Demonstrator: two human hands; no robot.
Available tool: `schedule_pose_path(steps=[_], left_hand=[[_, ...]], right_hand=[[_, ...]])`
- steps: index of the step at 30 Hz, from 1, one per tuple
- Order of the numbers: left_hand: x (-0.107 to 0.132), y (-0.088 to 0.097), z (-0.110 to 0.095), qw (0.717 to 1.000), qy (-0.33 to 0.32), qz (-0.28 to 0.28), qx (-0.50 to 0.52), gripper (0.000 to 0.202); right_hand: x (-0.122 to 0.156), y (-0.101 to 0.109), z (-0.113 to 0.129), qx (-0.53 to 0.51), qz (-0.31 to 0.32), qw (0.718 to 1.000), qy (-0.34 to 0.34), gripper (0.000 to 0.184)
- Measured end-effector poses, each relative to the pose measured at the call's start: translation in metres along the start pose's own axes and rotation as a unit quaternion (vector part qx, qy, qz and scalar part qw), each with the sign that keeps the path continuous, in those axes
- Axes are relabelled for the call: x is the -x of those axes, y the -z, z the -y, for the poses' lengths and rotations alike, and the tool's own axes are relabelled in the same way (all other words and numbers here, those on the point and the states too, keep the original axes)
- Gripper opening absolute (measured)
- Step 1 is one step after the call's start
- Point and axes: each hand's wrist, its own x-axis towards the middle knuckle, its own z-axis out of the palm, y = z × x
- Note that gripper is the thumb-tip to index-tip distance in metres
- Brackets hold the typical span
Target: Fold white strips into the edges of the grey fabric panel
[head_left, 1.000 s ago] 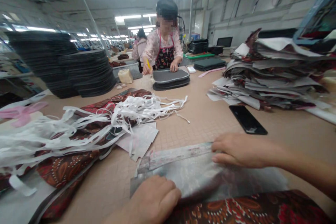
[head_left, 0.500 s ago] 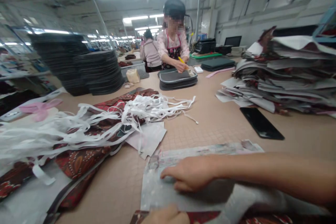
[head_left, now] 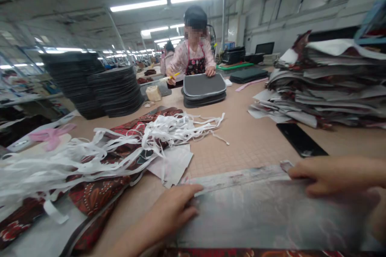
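Observation:
A wide silver-grey sheet with a mottled sheen (head_left: 256,217) lies on the table right in front of me, and a pale printed strip (head_left: 238,178) runs along its far edge. My right hand (head_left: 334,174) is at the far right corner, its fingers curled over that edge. My left hand (head_left: 169,213) lies flat with its fingers apart, fingertips at the sheet's left edge. A strip of red patterned fabric (head_left: 250,253) shows below the sheet.
A tangle of white strips (head_left: 169,136) lies on red paisley fabric (head_left: 96,192) to my left. A black phone (head_left: 301,139) and a tall fabric pile (head_left: 328,76) are to the right. Across the tan table, a co-worker (head_left: 196,48) holds a yellow pen beside dark padded pieces (head_left: 204,90).
My right hand has moved from the sheet's middle to its far right edge. My left hand has come up to the left edge. The sheet now spreads wider to the right.

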Motion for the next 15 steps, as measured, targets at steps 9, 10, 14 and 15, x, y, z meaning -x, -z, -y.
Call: schedule_pose_path(steps=[9,10,14,15], left_hand=[[-0.102,0.023,0.03,0.982,-0.011,-0.12,-0.143,0.031],[-0.115,0.023,0.037,0.975,0.0,-0.144,-0.167,0.032],[-0.151,0.022,0.061,0.941,0.054,-0.219,-0.25,0.04],[-0.154,0.022,0.067,0.934,0.066,-0.23,-0.265,0.041]], right_hand=[[-0.135,-0.02,0.043,0.094,-0.033,0.989,0.114,0.023],[-0.154,-0.028,0.055,0.089,-0.055,0.987,0.125,0.023],[-0.216,-0.063,0.094,0.079,-0.148,0.974,0.15,0.029],[-0.226,-0.069,0.099,0.077,-0.161,0.973,0.148,0.028]])
